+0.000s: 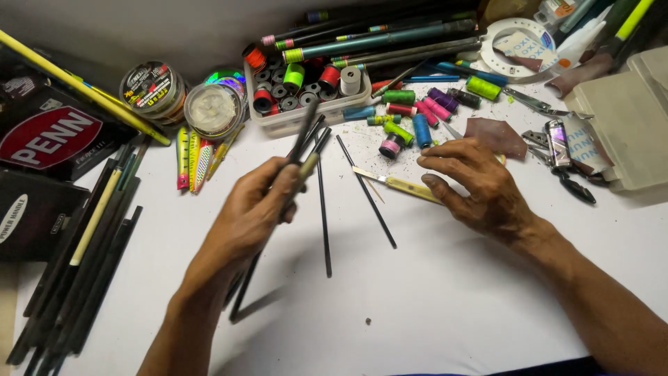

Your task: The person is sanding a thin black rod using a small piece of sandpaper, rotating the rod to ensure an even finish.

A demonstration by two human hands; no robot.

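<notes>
The white counter [445, 306] carries all items. Along its left edge lies a bundle of dark rod blanks [76, 278], with black cartons [42, 146] above them. A clear plastic tray [299, 120] of thread bobbins sits at top centre, and long rod sections [379, 40] lie behind it. A pale compartment box [626, 118] stands at the right edge.

The left hand [247, 216] is raised above the counter at centre-left. Its fingers [275, 184] are clenched around a thin dark rod piece [300, 143], which points up and away and is blurred. Two thin black rods [323, 209] lie loose on the counter just right of this hand.

The right hand [480, 184] rests palm-down at centre-right. Its fingers [445, 150] are spread and released, touching a small yellow-handled knife [400, 184] that lies flat beneath them.

Two round line spools [184, 97] sit at upper left, with slim fishing lures [195, 157] just below. Loose coloured thread spools [421, 115] are scattered just beyond the right hand.
</notes>
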